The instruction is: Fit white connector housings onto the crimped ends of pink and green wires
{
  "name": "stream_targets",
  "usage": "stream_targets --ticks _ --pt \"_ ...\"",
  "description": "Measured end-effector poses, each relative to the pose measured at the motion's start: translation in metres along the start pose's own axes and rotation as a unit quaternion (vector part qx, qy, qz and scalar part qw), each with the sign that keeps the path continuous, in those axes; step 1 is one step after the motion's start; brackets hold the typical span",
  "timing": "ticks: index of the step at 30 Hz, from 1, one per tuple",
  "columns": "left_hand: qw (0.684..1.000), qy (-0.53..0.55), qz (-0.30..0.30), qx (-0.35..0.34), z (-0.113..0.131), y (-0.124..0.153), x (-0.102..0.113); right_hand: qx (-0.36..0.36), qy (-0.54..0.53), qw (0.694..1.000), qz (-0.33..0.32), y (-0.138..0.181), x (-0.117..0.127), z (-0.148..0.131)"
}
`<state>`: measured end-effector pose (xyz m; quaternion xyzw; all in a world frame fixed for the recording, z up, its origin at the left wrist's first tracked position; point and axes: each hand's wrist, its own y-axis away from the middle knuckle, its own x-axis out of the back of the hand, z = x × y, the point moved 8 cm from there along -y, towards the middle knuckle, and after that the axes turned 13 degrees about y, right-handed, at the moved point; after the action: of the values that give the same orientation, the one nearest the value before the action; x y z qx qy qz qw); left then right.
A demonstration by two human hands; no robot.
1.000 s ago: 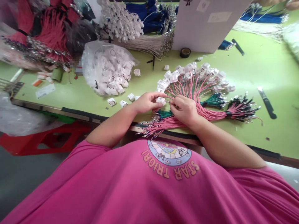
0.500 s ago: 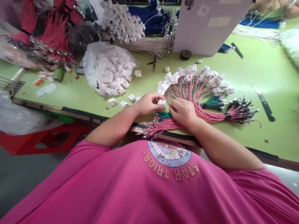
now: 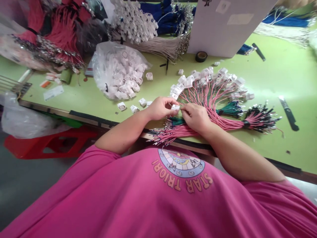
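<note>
Between the two hands, near the close edge of the green table, a white connector sits just above the surface. The left hand lies at its 9 o'clock and pinches it between thumb and forefinger. At its 3 o'clock, the right hand has thumb and forefinger pressed together, pinching what looks like a thin wire, mostly hidden by the fingers.

From the connector, a fan of finished white connectors spreads between 12 and 2 o'clock, joined to pink wires that curve past the right hand to a black-tipped end at 3 o'clock. Green wires lie just inside that curve. Metal-tipped pink ends reach toward 7 o'clock, at the table's edge.

Loose connectors rest at 9 o'clock, beyond the left hand, and a clear plastic bag full of more stands at 10. A roll of black tape lies at 1 o'clock, touching or close by a pale box. Farther off at 11 o'clock are blue wires; red wires are heaped at 10.
</note>
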<state>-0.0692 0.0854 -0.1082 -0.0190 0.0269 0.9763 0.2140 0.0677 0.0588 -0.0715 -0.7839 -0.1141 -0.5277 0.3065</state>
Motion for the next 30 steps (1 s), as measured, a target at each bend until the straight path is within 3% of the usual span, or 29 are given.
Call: stream_targets --ticks 2,4,7,9,13,17,20,23,27,30 --pt "1.000 0.010 0.011 0.013 0.002 0.002 0.003 -0.006 -0.007 1.000 0.014 0.000 0.012 0.002" --pt "0.999 0.019 0.033 0.020 0.006 0.003 0.008 0.025 -0.014 0.999 -0.017 0.000 0.021 -0.005" --pt "0.998 0.030 0.054 0.023 0.009 0.004 0.011 0.137 0.019 0.972 -0.187 0.012 0.014 -0.029" --pt "0.997 0.043 0.056 0.025 0.010 0.003 0.010 0.182 0.065 0.945 -0.262 0.024 0.008 -0.039" --pt "0.996 0.065 0.056 0.028 0.008 0.001 0.010 0.206 0.081 0.936 -0.272 0.031 0.007 -0.049" --pt "0.996 0.063 0.051 0.026 0.009 0.001 0.009 0.206 -0.002 0.938 -0.277 0.025 0.013 -0.049" --pt "0.996 0.069 0.047 0.027 0.011 0.001 0.008 0.179 -0.074 0.939 -0.284 0.018 0.017 -0.044" --pt "0.995 0.089 0.042 0.033 0.011 0.002 0.006 0.104 -0.157 0.938 -0.292 0.010 0.013 -0.031" --pt "0.990 0.127 0.047 0.042 0.007 0.001 0.005 -0.090 -0.317 0.920 -0.212 -0.002 0.006 0.001" --pt "0.988 0.144 0.044 0.041 0.005 0.000 0.004 -0.184 -0.324 0.916 -0.147 -0.003 0.002 0.020"
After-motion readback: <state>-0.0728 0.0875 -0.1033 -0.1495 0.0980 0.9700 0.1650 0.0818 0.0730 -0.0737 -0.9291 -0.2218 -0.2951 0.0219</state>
